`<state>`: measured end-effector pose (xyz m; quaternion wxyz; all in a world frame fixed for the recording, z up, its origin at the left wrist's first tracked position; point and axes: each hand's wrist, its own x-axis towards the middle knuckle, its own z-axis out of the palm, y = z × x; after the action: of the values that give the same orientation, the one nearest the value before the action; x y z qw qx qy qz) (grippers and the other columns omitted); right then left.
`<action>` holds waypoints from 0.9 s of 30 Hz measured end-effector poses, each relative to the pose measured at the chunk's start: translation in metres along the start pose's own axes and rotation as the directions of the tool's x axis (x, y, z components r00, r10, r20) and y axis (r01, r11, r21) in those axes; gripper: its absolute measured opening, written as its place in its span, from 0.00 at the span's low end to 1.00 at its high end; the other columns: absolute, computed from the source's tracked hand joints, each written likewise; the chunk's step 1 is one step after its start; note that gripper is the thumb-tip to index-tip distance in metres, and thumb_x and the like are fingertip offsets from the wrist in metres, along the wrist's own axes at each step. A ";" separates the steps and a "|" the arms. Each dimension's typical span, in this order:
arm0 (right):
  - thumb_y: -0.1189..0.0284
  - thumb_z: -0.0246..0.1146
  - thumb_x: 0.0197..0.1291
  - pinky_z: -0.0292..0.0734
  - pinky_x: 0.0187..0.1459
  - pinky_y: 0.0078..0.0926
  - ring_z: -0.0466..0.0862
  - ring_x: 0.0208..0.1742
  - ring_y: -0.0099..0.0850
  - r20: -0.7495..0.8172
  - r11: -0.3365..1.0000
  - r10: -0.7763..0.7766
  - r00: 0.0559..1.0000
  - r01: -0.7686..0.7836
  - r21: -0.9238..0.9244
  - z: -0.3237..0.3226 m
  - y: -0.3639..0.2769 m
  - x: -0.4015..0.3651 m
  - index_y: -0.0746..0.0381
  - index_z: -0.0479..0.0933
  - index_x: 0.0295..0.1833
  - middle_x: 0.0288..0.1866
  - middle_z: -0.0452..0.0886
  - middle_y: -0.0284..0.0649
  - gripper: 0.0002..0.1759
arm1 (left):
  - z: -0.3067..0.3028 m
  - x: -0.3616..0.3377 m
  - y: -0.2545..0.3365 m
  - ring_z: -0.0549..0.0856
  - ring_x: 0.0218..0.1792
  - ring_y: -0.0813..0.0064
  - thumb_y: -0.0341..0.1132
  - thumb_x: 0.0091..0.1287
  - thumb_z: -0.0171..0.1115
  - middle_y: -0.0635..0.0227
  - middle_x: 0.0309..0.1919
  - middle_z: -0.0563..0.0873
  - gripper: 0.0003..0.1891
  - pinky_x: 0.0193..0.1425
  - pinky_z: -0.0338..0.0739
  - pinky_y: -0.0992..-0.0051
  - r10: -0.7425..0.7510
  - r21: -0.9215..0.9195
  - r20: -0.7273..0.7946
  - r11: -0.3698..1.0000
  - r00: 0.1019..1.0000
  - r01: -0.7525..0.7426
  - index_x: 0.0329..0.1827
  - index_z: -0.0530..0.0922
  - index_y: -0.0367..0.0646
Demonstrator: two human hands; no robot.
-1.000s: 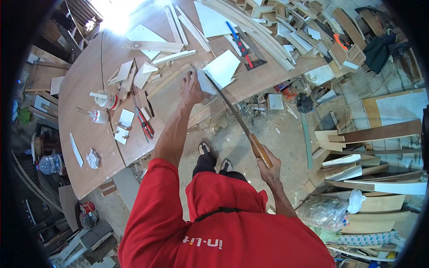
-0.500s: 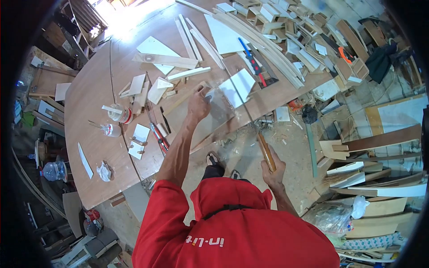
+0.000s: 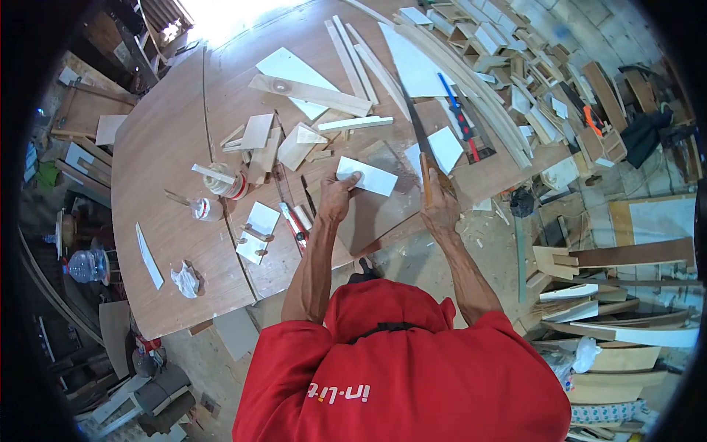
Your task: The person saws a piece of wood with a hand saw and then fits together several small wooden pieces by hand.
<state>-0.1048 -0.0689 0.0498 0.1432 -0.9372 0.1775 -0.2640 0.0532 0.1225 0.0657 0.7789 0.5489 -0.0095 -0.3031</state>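
Note:
My left hand grips the left end of a small white rectangular board, its thumb on the top face, above the front edge of the brown table. In my right hand is the wooden handle of a saw, whose long dark blade points away over the table. A white triangular piece lies just beyond the right hand. Further off rests a blue and red tool. Pliers with red handles lie left of the left forearm.
Two jars and a crumpled white wad stand or lie on the left of the table. Long wood strips and a heap of offcuts fill the back right. Curved boards are stacked at right.
The left hand now holds the small white board. My right hand has risen with the saw from beside the table to over its edge. The view has shifted slightly.

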 end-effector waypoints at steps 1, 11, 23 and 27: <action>0.68 0.65 0.58 0.81 0.38 0.43 0.86 0.39 0.48 0.052 0.999 0.032 0.998 -0.032 0.010 0.000 -0.005 0.004 0.64 0.67 0.71 0.41 0.84 0.52 0.34 | -0.002 -0.001 0.002 0.88 0.44 0.67 0.24 0.67 0.63 0.63 0.45 0.86 0.14 0.44 0.89 0.64 0.000 -0.003 -0.007 1.000 1.000 0.000 0.55 0.78 0.41; 0.61 0.63 0.61 0.77 0.50 0.43 0.80 0.47 0.50 0.137 0.999 0.048 0.989 -0.050 0.015 -0.013 -0.055 0.029 0.65 0.80 0.55 0.49 0.79 0.52 0.22 | -0.017 -0.006 0.001 0.88 0.40 0.71 0.19 0.64 0.63 0.65 0.43 0.87 0.17 0.41 0.88 0.68 -0.077 -0.023 0.004 0.997 0.997 0.077 0.56 0.79 0.40; 0.62 0.68 0.56 0.78 0.48 0.52 0.81 0.51 0.57 0.487 0.905 -0.204 0.849 -0.027 0.425 0.019 -0.111 0.026 0.62 0.66 0.68 0.50 0.78 0.55 0.36 | -0.029 -0.022 -0.009 0.87 0.47 0.68 0.20 0.61 0.65 0.54 0.56 0.84 0.32 0.46 0.85 0.71 0.143 0.120 -0.056 0.984 0.988 -0.135 0.68 0.65 0.39; 0.65 0.67 0.56 0.77 0.51 0.48 0.81 0.52 0.56 0.497 0.887 -0.148 0.855 -0.109 0.449 0.021 -0.114 0.025 0.63 0.68 0.65 0.51 0.79 0.56 0.32 | -0.045 -0.081 0.035 0.82 0.54 0.62 0.26 0.61 0.70 0.53 0.63 0.75 0.41 0.52 0.82 0.66 0.394 0.675 -0.197 0.719 0.898 -0.167 0.75 0.55 0.41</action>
<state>-0.0445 0.0263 0.0850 0.4015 -0.9134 0.0545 -0.0378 0.0190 0.2076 0.1033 0.5711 0.8156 -0.0679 -0.0627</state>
